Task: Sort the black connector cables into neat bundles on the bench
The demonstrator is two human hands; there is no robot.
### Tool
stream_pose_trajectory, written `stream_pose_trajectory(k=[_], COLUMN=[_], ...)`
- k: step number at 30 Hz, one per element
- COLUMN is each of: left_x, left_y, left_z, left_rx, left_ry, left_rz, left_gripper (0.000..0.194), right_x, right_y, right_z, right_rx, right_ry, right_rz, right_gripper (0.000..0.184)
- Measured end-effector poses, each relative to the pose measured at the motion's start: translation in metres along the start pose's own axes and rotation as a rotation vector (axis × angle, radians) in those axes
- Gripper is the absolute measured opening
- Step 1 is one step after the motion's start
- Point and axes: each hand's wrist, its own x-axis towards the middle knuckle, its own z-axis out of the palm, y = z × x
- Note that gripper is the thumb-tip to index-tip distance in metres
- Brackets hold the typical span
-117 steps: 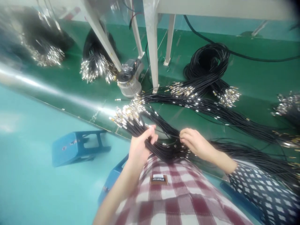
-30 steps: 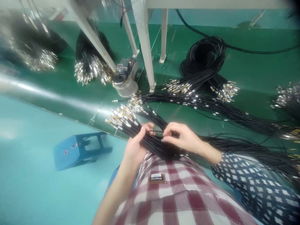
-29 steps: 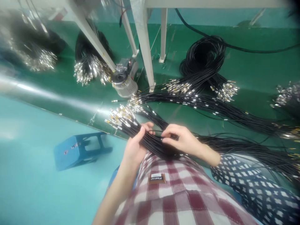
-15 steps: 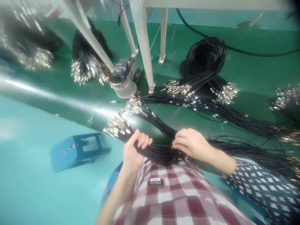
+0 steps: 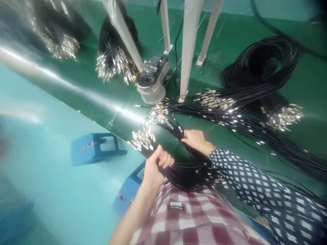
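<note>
While my left hand (image 5: pixel 158 166) is wrapped around one black cable bundle (image 5: pixel 187 175) right by the checked apron (image 5: pixel 189 211), silvery ends (image 5: pixel 141 139) poking out past it, my right hand (image 5: pixel 195 139) is curled at a second bundle (image 5: pixel 175 131) over the green surface (image 5: pixel 230 37). Can't tell if it's gripping that one, tbh.

The small brown label (image 5: pixel 176 207) on the chest of the checked apron (image 5: pixel 176 229) bears one word, upside down to the camera and blurred; it looks like "Pfashion". Finer print on the label's pale strip is too small to read. Left of the apron, the blue stool (image 5: pixel 83 154) and the nearer blue stool (image 5: pixel 127 194) carry small reddish markings, illegible.
</note>
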Motion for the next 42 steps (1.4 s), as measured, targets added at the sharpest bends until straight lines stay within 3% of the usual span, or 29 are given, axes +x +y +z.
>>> stream_pose_trajectory(k=[3, 5, 6, 8, 10, 12, 16, 20, 23, 28, 33, 37, 38, 39, 40, 42], left_x=[0.007, 0.012, 0.014, 0.016, 0.015, 0.011, 0.003, 0.003, 0.007, 0.015, 0.020, 0.023, 0.024, 0.024, 0.025, 0.025], left_y=[0.003, 0.005, 0.006, 0.006, 0.003, -0.004, -0.020, -0.031, -0.032, -0.018, -0.011, -0.007, -0.005, -0.003, -0.001, 0.004], left_z=[-0.004, -0.003, -0.001, 0.006, 0.013, 0.017, 0.007, -0.012, -0.020, -0.019, -0.019, -0.021, -0.021, -0.021, -0.021, -0.023], left_rx=[-0.068, -0.134, -0.176, -0.264, -0.320, -0.320, -0.261, -0.267, -0.293, -0.395, -0.468, -0.505, -0.495, -0.477, -0.451, -0.389], left_ry=[0.004, 0.024, 0.044, 0.099, 0.130, 0.151, 0.205, 0.008, -0.088, -0.051, 0.039, 0.034, 0.028, 0.026, 0.028, 0.041], left_rz=[-0.017, -0.049, -0.075, -0.140, -0.192, -0.208, -0.267, -0.369, -0.421, -0.291, -0.301, -0.274, -0.253, -0.226, -0.197, -0.155], left_gripper=[0.042, 0.042, 0.041, 0.038, 0.029, 0.021, 0.016, 0.048, 0.056, 0.041, 0.021, 0.011, 0.016, 0.023, 0.030, 0.037], right_x=[-0.014, -0.032, -0.042, -0.060, -0.077, -0.091, -0.109, -0.109, -0.102, -0.094, -0.093, -0.086, -0.079, -0.070, -0.059, -0.033], right_y=[-0.009, -0.016, -0.020, -0.027, -0.032, -0.034, -0.035, -0.037, -0.036, -0.032, -0.033, -0.035, -0.034, -0.033, -0.031, -0.026], right_z=[0.001, -0.003, -0.005, -0.007, -0.008, -0.007, -0.002, 0.006, 0.010, 0.009, 0.010, 0.009, 0.007, 0.005, 0.002, -0.003], right_rx=[0.021, 0.215, 0.368, 0.696, 0.918, 1.090, 1.232, 1.245, 1.278, 1.275, 1.266, 1.184, 1.097, 0.957, 0.779, 0.407], right_ry=[0.041, -0.059, -0.198, -0.612, -0.964, -1.084, -0.978, -0.943, -0.978, -1.180, -1.238, -1.343, -1.324, -1.224, -1.050, -0.579], right_rz=[-0.043, -0.143, -0.199, -0.289, -0.287, -0.187, 0.053, 0.138, 0.236, 0.232, 0.232, 0.166, 0.109, 0.045, -0.008, -0.042], right_gripper=[0.028, 0.040, 0.041, 0.037, 0.031, 0.026, 0.019, 0.018, 0.011, 0.014, 0.016, 0.019, 0.021, 0.027, 0.034, 0.042])
